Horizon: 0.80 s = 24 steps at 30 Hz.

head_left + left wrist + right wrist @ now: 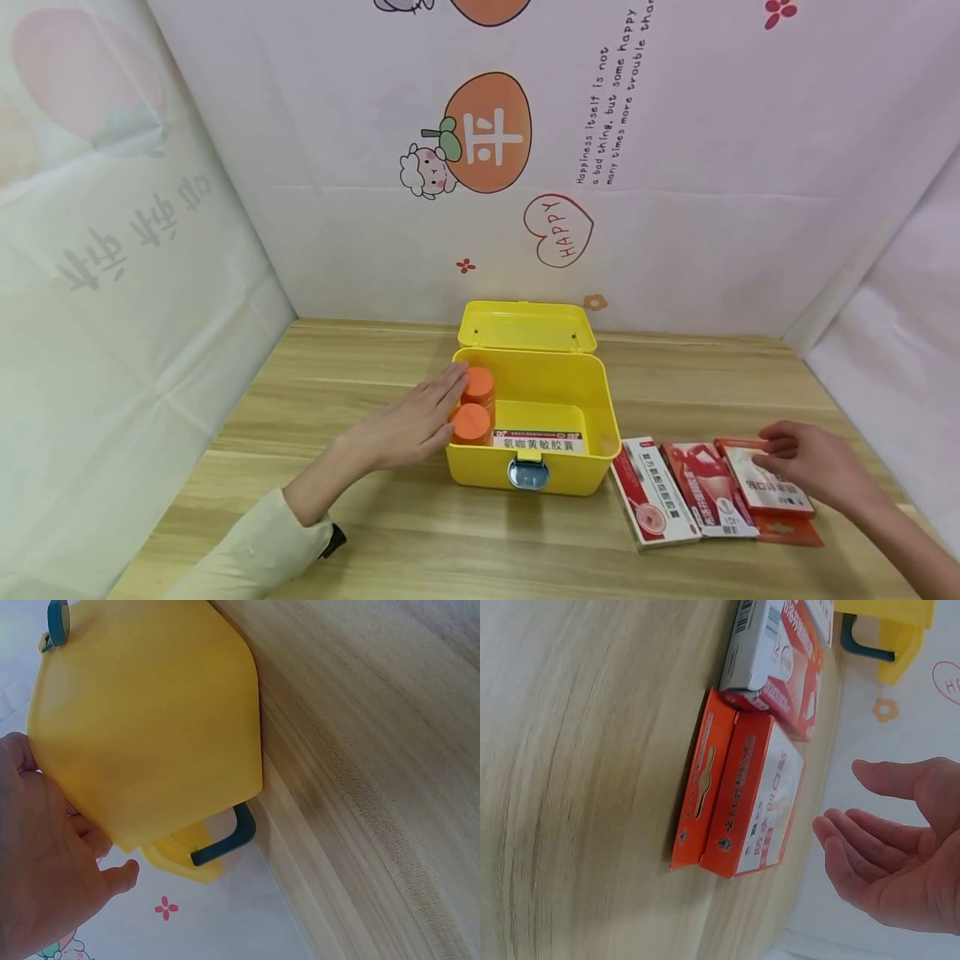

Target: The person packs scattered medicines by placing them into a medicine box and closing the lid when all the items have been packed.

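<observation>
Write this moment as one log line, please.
left hand: at yellow box rim | right hand: empty, above rightmost carton | lid: open | two orange-capped bottles: inside

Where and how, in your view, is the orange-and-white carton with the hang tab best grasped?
I would pinch the carton across its near and far walls, bringing the right hand's grip from above and the right. It lies flat with that side free, while the neighbouring red-and-white carton crowds its left. The thin hang tab along the near edge might bend, so avoid it.
</observation>
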### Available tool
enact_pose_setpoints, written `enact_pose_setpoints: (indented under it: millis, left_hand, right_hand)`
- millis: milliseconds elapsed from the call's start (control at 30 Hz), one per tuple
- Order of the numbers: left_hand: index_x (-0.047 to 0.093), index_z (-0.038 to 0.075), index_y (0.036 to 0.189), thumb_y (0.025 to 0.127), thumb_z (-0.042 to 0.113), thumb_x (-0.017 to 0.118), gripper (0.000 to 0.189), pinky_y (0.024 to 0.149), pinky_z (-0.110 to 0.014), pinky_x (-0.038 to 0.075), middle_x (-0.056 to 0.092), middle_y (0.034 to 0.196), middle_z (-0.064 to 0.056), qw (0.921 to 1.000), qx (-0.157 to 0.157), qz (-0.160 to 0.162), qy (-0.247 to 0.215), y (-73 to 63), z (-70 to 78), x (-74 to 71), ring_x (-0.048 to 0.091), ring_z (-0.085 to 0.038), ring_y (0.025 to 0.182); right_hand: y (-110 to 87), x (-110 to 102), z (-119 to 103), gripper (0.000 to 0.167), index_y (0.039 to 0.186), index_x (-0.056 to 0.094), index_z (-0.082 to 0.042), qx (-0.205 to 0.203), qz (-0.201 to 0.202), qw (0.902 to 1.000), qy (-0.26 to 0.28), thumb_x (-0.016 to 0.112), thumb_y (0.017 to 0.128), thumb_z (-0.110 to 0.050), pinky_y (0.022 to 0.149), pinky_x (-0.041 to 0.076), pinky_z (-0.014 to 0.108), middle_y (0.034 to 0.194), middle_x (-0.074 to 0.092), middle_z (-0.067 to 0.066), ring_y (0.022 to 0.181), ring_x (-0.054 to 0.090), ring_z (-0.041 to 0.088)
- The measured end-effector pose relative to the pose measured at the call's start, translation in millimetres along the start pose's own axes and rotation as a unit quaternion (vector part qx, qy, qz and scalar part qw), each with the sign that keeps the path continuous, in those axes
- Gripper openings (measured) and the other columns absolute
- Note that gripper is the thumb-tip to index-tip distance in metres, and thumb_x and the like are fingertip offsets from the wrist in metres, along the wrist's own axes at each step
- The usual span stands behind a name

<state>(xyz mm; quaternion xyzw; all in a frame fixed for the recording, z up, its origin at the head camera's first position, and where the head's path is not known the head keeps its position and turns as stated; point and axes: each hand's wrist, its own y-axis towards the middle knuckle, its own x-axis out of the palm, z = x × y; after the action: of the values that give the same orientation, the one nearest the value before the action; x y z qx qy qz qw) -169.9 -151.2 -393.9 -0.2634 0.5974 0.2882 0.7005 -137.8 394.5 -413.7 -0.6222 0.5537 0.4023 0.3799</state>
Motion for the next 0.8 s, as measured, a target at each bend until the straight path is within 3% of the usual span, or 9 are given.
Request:
enact_pose_setpoints:
  millis: [167,300,467,667,800]
  left_hand:
    - [0.006,0.007,0.16,0.106,0.035,0.029,0.065,0.126,-0.046,0.02,-0.004,0.17,-0.006,1.0,0.001,-0.001,-0.001,0.4,0.6,-0.8,0.002,-0.021,0.157]
    - [0.007,0.006,0.16,0.106,0.035,0.029,0.065,0.126,-0.046,0.02,-0.003,0.17,-0.007,1.0,0.001,-0.001,-0.001,0.8,1.0,-1.6,0.003,-0.021,0.157]
    - [0.007,0.007,0.16,0.106,0.035,0.029,0.066,0.126,-0.046,0.021,-0.003,0.17,-0.006,1.0,-0.001,-0.003,0.0,1.4,1.1,-1.5,0.003,-0.021,0.157]
    - [0.007,0.007,0.16,0.106,0.035,0.03,0.066,0.126,-0.046,0.021,-0.003,0.17,-0.006,1.0,-0.001,0.0,-0.003,1.7,1.0,-1.2,0.004,-0.021,0.157]
    - [0.007,0.006,0.16,0.106,0.035,0.03,0.066,0.125,-0.046,0.021,-0.003,0.17,-0.006,1.0,-0.004,0.003,-0.007,0.8,0.9,-1.3,0.003,-0.021,0.157]
  right_hand:
    - [2.7,2,16,0.064,0.113,0.058,0.02,0.027,-0.037,0.9984,-0.032,0.077,0.085,-0.034,0.069,0.055,0.05,0.095,0.068,0.03,0.086,0.067,0.041]
    - [6.4,8,28,0.077,0.115,0.052,0.025,0.037,-0.082,0.9947,-0.048,0.077,0.083,-0.042,0.071,0.054,0.053,0.096,0.064,0.034,0.086,0.063,0.043]
    - [7.7,16,37,0.096,0.117,0.043,0.031,0.054,-0.092,0.993,-0.051,0.078,0.079,-0.049,0.076,0.052,0.06,0.103,0.057,0.045,0.092,0.058,0.053]
    - [6.4,19,42,0.097,0.12,0.037,0.032,0.097,-0.137,0.9857,0.016,0.073,0.085,-0.051,0.077,0.054,0.052,0.108,0.055,0.044,0.091,0.06,0.041]
    - [8.4,21,43,0.095,0.124,0.029,0.031,0.109,-0.142,0.9812,0.07,0.072,0.088,-0.046,0.079,0.052,0.047,0.111,0.051,0.043,0.094,0.056,0.037]
